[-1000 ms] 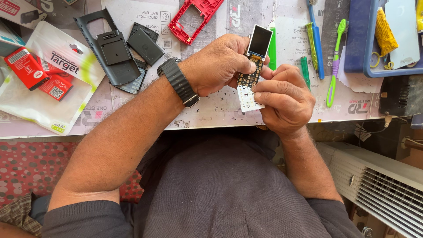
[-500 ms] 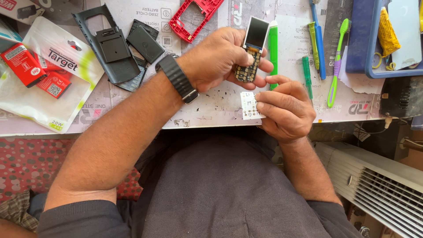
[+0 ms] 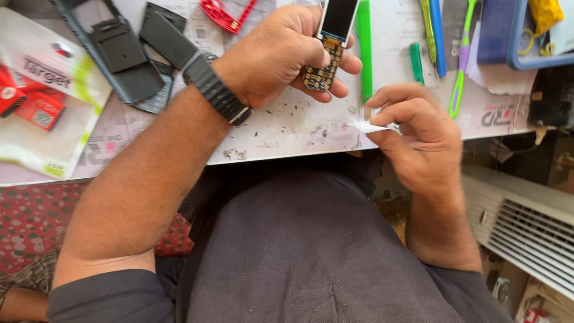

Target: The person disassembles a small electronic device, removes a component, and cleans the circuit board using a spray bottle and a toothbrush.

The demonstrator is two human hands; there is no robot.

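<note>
Over the near edge of the white bench [image 3: 287, 128], seen from the head camera, both hands work close to the person's body. Left hand [image 3: 281, 54], wearing a black watch [image 3: 215, 90], is closed around a bare phone board [image 3: 332, 45] with a dark screen at its top and a gold keypad grid below; it is held above the bench, tilted slightly. Right hand [image 3: 418, 134] hangs just past the bench edge, its fingers pinching a small white sheet [image 3: 373, 125], blurred. The two hands are near but apart, with a strip of bare bench between them.

Just right of the board lies a green tool [image 3: 363, 48], touching the left fingertips or nearly so; I cannot tell which. Farther right lie a short green piece [image 3: 416, 60], a blue pen [image 3: 437, 36] and a green-and-purple toothbrush [image 3: 461, 66], then a blue tray [image 3: 520, 57] at the corner. To the left sit dark phone shells [image 3: 119, 54], a red frame [image 3: 224, 13] and a plastic packet [image 3: 42, 101]. Below the bench edge on the right stands a white grille [image 3: 526, 233].
</note>
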